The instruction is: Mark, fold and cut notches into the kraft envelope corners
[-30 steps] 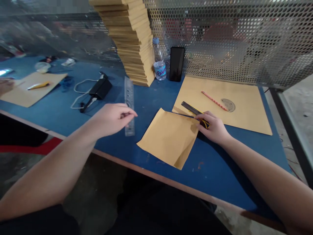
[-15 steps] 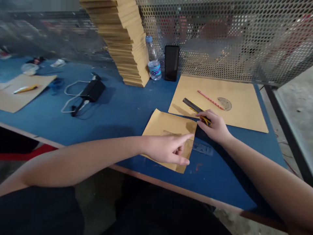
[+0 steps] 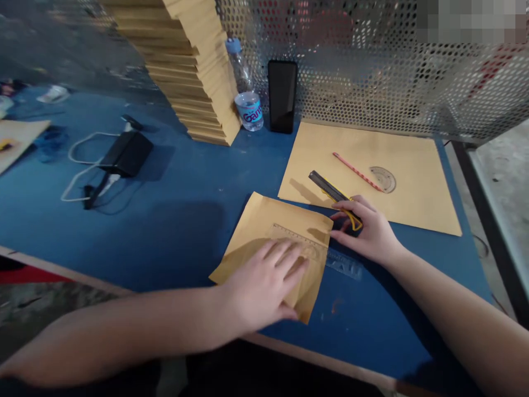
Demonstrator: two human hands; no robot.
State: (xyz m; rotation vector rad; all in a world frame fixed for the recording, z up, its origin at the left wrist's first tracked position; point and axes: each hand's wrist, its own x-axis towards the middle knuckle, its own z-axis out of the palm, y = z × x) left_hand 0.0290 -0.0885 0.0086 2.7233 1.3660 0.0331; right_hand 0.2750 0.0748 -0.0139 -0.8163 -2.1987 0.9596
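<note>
A brown kraft paper piece, shaped like an envelope, lies at the front of the blue table. Across it rests a clear ruler, whose right end sticks out over the tabletop. My left hand is open over the paper, fingers spread at the ruler's lower edge; whether the palm presses down I cannot tell. By the paper's right edge, my right hand grips a black and yellow utility knife between thumb and fingers. The knife points up and to the left, clear of the paper.
A large brown sheet holds a red pencil and a protractor. Behind stand a tall paper stack, a water bottle and a black phone before perforated metal. A black adapter with cables lies left.
My left hand has gone from a pointing pose over the ruler to spread fingers, moving left and nearer to me. My right hand still holds the utility knife. The view has shifted right.
</note>
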